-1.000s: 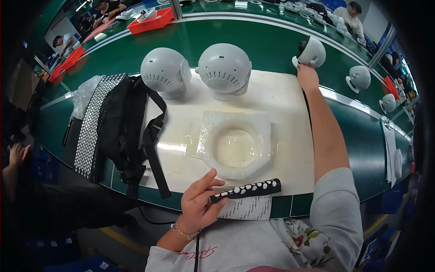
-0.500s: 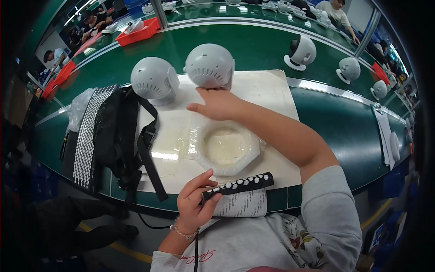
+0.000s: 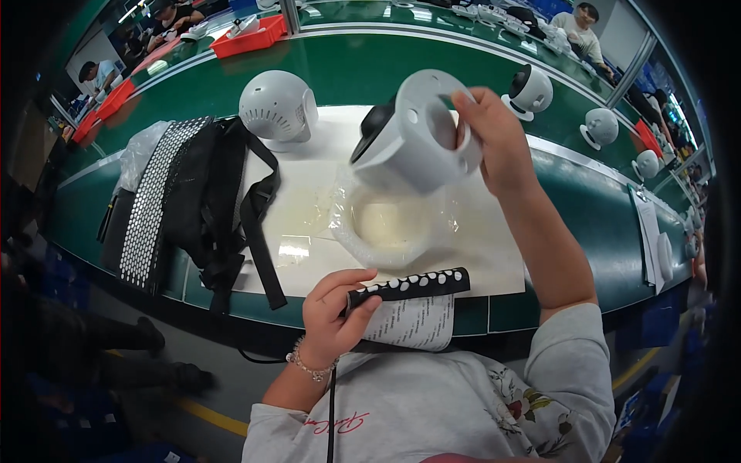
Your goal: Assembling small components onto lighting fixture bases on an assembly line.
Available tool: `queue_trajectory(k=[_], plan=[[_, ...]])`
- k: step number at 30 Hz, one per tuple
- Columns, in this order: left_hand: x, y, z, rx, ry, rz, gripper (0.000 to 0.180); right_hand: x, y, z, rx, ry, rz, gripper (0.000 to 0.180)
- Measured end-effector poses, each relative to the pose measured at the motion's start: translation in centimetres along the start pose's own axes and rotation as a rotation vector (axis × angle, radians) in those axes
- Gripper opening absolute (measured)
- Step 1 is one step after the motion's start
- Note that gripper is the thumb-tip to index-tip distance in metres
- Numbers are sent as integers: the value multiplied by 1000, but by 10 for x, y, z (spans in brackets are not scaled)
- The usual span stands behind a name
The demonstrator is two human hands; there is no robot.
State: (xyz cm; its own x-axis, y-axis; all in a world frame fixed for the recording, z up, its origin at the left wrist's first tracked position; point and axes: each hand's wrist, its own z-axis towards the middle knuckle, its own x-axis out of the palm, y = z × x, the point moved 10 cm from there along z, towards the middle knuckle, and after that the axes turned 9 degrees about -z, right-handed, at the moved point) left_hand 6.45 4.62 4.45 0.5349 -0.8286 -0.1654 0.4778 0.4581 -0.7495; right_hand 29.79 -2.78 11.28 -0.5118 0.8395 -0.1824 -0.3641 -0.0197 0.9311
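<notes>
My right hand (image 3: 494,139) holds a white dome-shaped camera housing (image 3: 413,135) tilted in the air, its round base ring turned toward me, above a clear plastic cradle (image 3: 390,224) on the white mat (image 3: 309,231). My left hand (image 3: 332,312) grips a black tool handle with white dots (image 3: 413,285) at the table's near edge, over a printed paper sheet (image 3: 413,324). A second white dome housing (image 3: 276,108) stands upright at the mat's far left corner.
A black bag with a perforated strap (image 3: 185,208) lies left of the mat on the green table (image 3: 587,224). More white camera units (image 3: 529,92) stand along the far right. Red bins (image 3: 251,35) and other people sit at the back.
My right hand took one dome housing off the back of the mat, lifted it toward me and tipped it base-up. My left hand stayed on the tool.
</notes>
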Motion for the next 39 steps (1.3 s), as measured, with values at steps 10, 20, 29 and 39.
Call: queue_trajectory(k=[10, 20, 29, 39], plan=[[0, 3, -5, -181, -89, -64, 11, 28, -32, -78, 233, 400, -34, 27], [11, -8, 5, -214, -124, -141, 12, 51, 63, -145, -719, 404, -554, 45], [19, -2, 5, -179, -94, -382, 10, 52, 47, -131, -616, 515, -370, 33], [19, -12, 13, -127, -25, -63, 16, 45, 72, -137, -824, 372, -301, 29]])
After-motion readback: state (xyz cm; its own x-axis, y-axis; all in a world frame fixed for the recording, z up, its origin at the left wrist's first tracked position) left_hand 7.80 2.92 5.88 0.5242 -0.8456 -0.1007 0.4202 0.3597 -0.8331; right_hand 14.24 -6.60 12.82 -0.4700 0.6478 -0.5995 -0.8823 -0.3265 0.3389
